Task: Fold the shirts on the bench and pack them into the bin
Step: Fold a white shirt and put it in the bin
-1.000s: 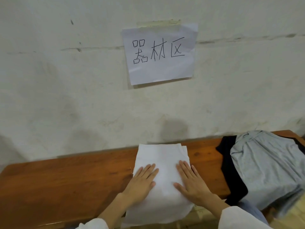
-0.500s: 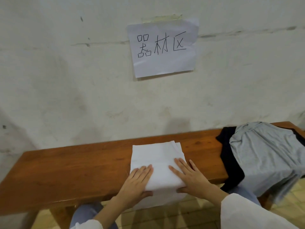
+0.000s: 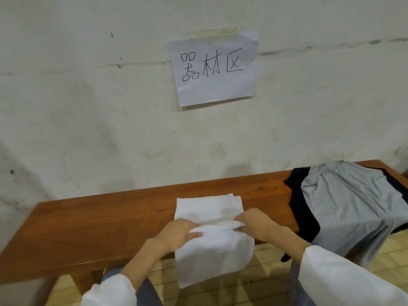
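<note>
A white shirt [image 3: 209, 208], partly folded into a narrow rectangle, lies across the middle of the wooden bench [image 3: 99, 221]. Its near half hangs over the front edge. My left hand [image 3: 176, 234] grips the shirt's left side at a bunched crease. My right hand [image 3: 257, 221] pinches the same crease on the right side. A grey shirt [image 3: 344, 206] lies crumpled at the bench's right end on top of a black shirt [image 3: 298, 204]. No bin is in view.
A white wall runs right behind the bench, with a taped paper sign [image 3: 213, 67] on it. Yellowish floor tiles [image 3: 260, 283] show below the bench's front edge. The bench's left half shows bare wood.
My hands lay flat on the white shirt before; now both have closed on its sides and bunched it into a crease across the middle. The view has tilted slightly.
</note>
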Tool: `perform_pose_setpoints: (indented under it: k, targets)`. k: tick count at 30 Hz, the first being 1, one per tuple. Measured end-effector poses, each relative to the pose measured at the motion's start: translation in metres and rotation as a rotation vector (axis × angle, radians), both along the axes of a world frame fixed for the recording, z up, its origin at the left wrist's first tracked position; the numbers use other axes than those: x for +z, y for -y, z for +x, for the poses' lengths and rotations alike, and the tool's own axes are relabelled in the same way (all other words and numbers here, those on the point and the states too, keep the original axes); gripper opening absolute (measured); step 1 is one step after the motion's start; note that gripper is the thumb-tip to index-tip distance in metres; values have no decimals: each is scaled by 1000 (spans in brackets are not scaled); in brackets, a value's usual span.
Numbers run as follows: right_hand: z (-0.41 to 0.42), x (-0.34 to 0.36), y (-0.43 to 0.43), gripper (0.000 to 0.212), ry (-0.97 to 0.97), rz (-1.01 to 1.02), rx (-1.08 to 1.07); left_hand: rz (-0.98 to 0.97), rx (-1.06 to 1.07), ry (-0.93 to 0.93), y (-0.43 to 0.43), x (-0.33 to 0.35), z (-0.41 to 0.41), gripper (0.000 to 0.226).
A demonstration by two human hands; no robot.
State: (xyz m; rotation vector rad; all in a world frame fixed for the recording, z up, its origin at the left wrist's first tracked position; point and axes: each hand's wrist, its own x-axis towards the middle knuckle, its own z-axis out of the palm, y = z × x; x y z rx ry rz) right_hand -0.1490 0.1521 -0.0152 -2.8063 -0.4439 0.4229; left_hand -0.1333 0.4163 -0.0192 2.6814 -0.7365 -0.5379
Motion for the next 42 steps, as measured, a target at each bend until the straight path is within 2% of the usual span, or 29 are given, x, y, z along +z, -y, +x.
perform_pose_setpoints:
  k: [3, 6, 9, 14, 16, 19, 20, 22, 25, 29, 31, 33, 35, 37, 39, 42]
  targets:
    - [12, 19, 3, 25, -42, 29, -53, -14, -18, -91, -1, 27, 20, 29]
    - [30, 55, 4, 26, 29, 52, -88, -34, -27, -70, 7, 67, 38, 24]
    - [53, 98, 8, 20, 195, 79, -164, -11, 42, 135, 19, 114, 62, 18]
    - [73, 136, 16, 16, 680, 274, -236, -95, 140, 510, 28, 166, 76, 17]
    - [66, 133, 14, 21, 789, 299, -210, -119, 97, 646, 28, 159, 74, 17]
    - [45, 97, 14, 34, 857, 263, -129, -120, -8, 672, 23, 117, 58, 20]
    - [37, 77, 14, 41, 808, 234, -120, -87, -71, 652, 20, 96, 50, 28]
    - [14, 40, 12, 48, 549, 145, -132, 50, -173, 541, 18, 54, 29, 47]
    - [-23, -16, 8, 50, 237, 29, -142, 212, -213, 308, 17, 6, -4, 58]
    - [-41, -39, 2, 58, 154, 25, -195, 194, -170, 114, 15, -8, -11, 65]
    - [-38, -37, 2, 52, 152, 8, -223, 170, -163, -22, 15, -2, -4, 59]
    - [-27, -30, 0, 38, 157, 80, -358, 82, -92, -145, 16, 2, 5, 48]
    - [-9, -20, 0, 28, 129, 215, -528, -29, 33, -121, 18, -1, 18, 33]
    - [12, -15, 2, 26, 169, 291, -587, -45, 155, 76, 17, -7, 36, 23]
    - [40, -15, 4, 30, 195, 308, -535, -5, 270, 241, 14, -15, 61, 28]
    - [78, -17, 2, 39, 125, 289, -439, 28, 403, 234, 11, -21, 87, 41]
